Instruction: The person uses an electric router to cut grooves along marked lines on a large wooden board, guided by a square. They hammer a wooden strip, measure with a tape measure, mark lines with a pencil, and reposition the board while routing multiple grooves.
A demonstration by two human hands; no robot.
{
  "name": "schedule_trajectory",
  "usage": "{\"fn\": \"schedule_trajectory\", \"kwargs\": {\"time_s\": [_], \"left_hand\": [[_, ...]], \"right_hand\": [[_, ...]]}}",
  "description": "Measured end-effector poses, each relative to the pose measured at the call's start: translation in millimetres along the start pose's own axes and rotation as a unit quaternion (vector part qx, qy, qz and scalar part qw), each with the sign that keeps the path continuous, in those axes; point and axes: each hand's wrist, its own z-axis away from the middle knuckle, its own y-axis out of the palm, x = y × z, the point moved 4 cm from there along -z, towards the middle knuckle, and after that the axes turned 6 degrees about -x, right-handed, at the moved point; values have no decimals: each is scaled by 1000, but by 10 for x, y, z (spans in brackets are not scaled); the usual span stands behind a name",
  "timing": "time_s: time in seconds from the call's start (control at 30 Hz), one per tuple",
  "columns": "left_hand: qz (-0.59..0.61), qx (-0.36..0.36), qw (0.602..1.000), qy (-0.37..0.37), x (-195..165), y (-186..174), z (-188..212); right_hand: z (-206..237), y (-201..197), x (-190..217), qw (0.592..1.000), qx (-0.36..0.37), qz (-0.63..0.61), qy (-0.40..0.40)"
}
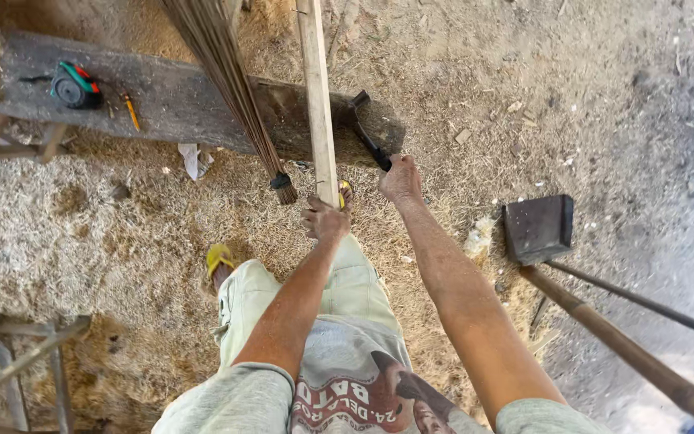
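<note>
My left hand (324,219) is closed around the lower part of a long pale wooden slat (316,88), which stands nearly upright in front of me. My right hand (400,178) grips the handle of a black hammer-like tool (365,128). The tool's head rests at the right end of a dark wooden plank bench (170,100). A bundle of thin brown broom sticks (222,80), tied with a black band near its end, hangs just left of the slat. My feet in yellow sandals (218,259) stand on wood shavings below my hands.
A green and black tape measure (74,85) and an orange pencil (131,112) lie on the bench. A dark flat scoop (538,227) on a long wooden handle (628,354) lies at right. A wooden frame (22,362) stands at lower left. Shavings cover the ground.
</note>
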Motion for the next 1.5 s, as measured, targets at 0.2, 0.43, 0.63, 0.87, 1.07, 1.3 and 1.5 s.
{"fn": "schedule_trajectory", "kwargs": {"time_s": [0.2,0.43,0.63,0.87,1.07,1.3,1.5], "left_hand": [[-16,99,994,38,-81,-160,-121],[-11,46,999,22,92,-321,110],[-59,-25,991,114,294,-564,483],[18,-23,956,291,460,-267,1048],[30,26,916,399,361,184,1596],[70,32,880,469,-473,789,2294],[-62,94,872,477,-1451,1539,2755]], "right_hand": [[77,-107,270,996,-45,-18,-70],[400,-174,528,989,-41,-58,-128],[913,-255,513,988,14,-58,-142],[1649,-408,-130,976,-35,-58,-207],[2019,-777,-1171,967,-95,-160,-175],[1909,-1276,-2106,961,-130,-168,-179],[1546,-1643,-3239,986,-34,-151,-61]]}}
